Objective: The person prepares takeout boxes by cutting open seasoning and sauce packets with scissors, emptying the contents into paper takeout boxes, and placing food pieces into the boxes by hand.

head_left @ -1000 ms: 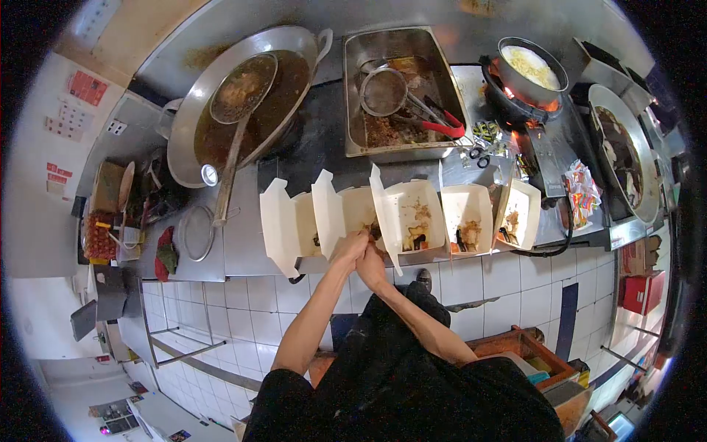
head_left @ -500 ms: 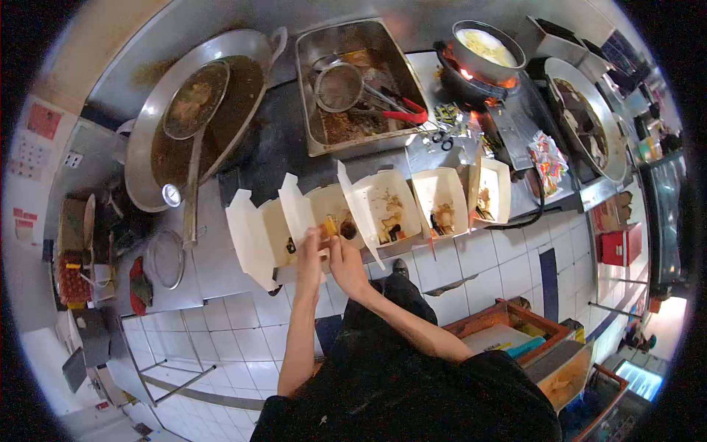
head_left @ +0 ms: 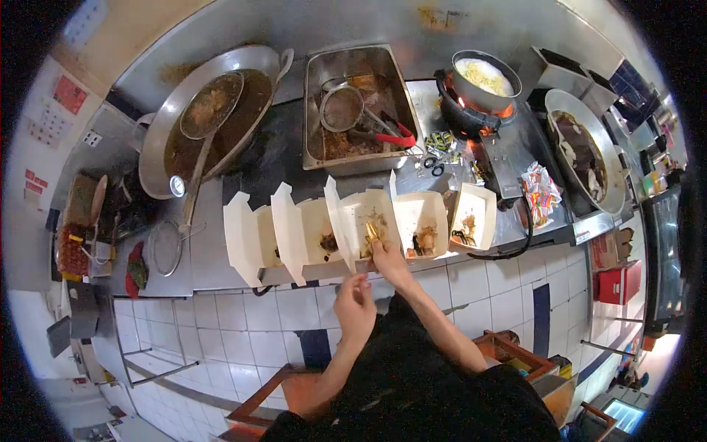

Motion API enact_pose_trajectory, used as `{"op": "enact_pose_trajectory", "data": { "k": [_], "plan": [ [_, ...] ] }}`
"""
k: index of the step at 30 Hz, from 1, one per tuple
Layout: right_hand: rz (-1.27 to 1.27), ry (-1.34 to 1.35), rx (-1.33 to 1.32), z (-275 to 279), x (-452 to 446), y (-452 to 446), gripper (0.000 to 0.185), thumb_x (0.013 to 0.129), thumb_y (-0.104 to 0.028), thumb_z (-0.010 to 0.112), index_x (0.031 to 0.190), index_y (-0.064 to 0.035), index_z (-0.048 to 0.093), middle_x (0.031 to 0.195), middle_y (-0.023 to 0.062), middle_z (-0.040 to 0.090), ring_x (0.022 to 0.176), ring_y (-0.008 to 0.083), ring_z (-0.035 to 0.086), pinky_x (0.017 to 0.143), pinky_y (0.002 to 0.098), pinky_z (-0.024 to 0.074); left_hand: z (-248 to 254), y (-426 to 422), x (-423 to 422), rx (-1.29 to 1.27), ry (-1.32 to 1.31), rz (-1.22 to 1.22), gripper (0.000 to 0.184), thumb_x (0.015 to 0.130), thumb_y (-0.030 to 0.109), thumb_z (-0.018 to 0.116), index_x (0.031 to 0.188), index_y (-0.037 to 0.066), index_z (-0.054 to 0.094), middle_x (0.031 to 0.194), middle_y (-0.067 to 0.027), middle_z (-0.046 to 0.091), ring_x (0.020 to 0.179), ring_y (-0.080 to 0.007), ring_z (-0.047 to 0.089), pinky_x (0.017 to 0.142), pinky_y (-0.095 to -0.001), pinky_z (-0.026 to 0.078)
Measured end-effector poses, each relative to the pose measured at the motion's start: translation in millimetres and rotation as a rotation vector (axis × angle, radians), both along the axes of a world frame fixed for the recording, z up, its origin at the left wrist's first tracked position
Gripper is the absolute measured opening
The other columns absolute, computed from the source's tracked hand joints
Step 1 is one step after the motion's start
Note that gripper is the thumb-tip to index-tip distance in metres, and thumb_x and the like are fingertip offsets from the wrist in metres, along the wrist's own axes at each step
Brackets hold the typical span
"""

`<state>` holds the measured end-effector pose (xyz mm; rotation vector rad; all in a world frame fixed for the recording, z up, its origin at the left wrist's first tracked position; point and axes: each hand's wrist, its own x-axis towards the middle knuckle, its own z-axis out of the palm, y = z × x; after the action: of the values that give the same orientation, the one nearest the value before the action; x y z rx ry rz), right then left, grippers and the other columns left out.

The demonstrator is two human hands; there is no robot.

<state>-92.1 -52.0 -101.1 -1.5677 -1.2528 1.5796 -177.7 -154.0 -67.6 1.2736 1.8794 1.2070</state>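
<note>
Takeaway boxes [head_left: 289, 232], five in a row and all standing open, line up just in front of the metal tray [head_left: 364, 166]. Left of that tray sits a broad wok [head_left: 157, 144]. Well in front of the tray, the left hand [head_left: 356, 308] hangs loosely curled; whether it holds anything, I cannot tell. Closer to the tray, the right hand [head_left: 390, 264] pinches a small yellow piece [head_left: 372, 231] between nearly closed fingers at the middle box [head_left: 370, 202].
</note>
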Motion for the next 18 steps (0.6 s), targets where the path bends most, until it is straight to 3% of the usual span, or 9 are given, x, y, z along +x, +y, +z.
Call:
{"op": "enact_pose_trajectory", "data": {
  "k": [2,4,6,8,10,12,13,15,18],
  "plan": [
    [0.034,-0.005,0.098,-15,4,7,0.042,0.098,-0.026,0.038,0.079,0.0065,0.058,0.068,0.0193,0.061,0.065,0.0328,0.060,0.064,0.0411,0.0474,-24,-2,13,0.004,0.208,-0.061,0.021,0.091,0.009,0.056,0.110,0.000,0.057,0.094,-0.0162,0.063,0.070,-0.0258,0.063,0.063,-0.0355,0.050],
    [0.069,-0.013,0.197,-15,6,16,0.043,0.098,-0.026,0.037,0.082,0.0071,0.060,0.072,0.0201,0.063,0.070,0.0331,0.061,0.068,0.0412,0.0478,-43,17,21,-0.194,0.559,-0.131,0.026,0.083,0.005,0.060,0.108,-0.002,0.056,0.107,-0.0221,0.059,0.078,-0.0352,0.064,0.062,-0.0414,0.052],
    [0.045,0.086,0.205,-2,7,22,0.041,0.100,-0.029,0.037,0.084,0.0030,0.056,0.077,0.0081,0.056,0.074,0.0167,0.052,0.071,0.0323,0.0429,-84,39,15,0.233,0.679,-0.225,0.027,0.082,0.009,0.059,0.108,0.000,0.057,0.107,-0.0227,0.059,0.082,-0.0385,0.063,0.069,-0.0461,0.051],
    [0.074,0.129,0.225,7,7,31,0.038,0.099,-0.028,0.037,0.081,0.0007,0.054,0.085,0.0089,0.059,0.082,0.0164,0.053,0.076,0.0306,0.0425,-128,55,19,0.233,0.611,-0.192,0.029,0.085,0.009,0.055,0.112,0.001,0.055,0.111,-0.0213,0.057,0.084,-0.0385,0.063,0.073,-0.0474,0.050],
    [0.013,0.285,0.089,8,4,41,0.035,0.098,-0.027,0.037,0.079,-0.0021,0.052,0.090,0.0090,0.063,0.087,0.0173,0.054,0.079,0.0310,0.0430,-119,71,24,0.243,0.544,-0.166,0.030,0.087,0.009,0.050,0.116,0.001,0.053,0.115,-0.0200,0.056,0.087,-0.0385,0.062,0.077,-0.0488,0.049],
    [0.028,0.343,0.069,16,9,44,0.034,0.098,-0.027,0.038,0.078,-0.0036,0.051,0.093,0.0089,0.064,0.089,0.0175,0.055,0.080,0.0323,0.0429,-99,82,20,-0.499,0.768,-0.359,0.028,0.087,0.008,0.048,0.114,0.001,0.054,0.109,-0.0192,0.059,0.090,-0.0392,0.062,0.077,-0.0476,0.049],
    [0.038,0.397,0.044,20,11,45,0.033,0.098,-0.027,0.038,0.078,-0.0050,0.051,0.096,0.0088,0.065,0.091,0.0178,0.056,0.082,0.0336,0.0428,-113,83,15,-0.501,0.772,-0.355,0.028,0.087,0.008,0.048,0.114,0.001,0.054,0.109,-0.0192,0.059,0.090,-0.0392,0.062,0.077,-0.0476,0.049],
    [0.021,0.437,0.012,20,14,45,0.032,0.097,-0.027,0.038,0.078,-0.0056,0.051,0.096,0.0086,0.065,0.092,0.0180,0.056,0.083,0.0349,0.0425,-132,86,4,-0.180,0.803,-0.319,0.015,0.083,0.016,0.058,0.090,0.003,0.062,0.087,-0.0151,0.064,0.078,-0.0309,0.063,0.067,-0.0424,0.050],
    [-0.011,0.482,-0.048,17,19,47,0.032,0.097,-0.028,0.038,0.078,-0.0065,0.051,0.096,0.0083,0.065,0.093,0.0182,0.056,0.085,0.0360,0.0418,-131,85,-2,-0.194,0.675,-0.333,0.012,0.085,0.014,0.057,0.083,0.003,0.061,0.081,-0.0151,0.064,0.077,-0.0276,0.064,0.066,-0.0402,0.050]
  ]
}}
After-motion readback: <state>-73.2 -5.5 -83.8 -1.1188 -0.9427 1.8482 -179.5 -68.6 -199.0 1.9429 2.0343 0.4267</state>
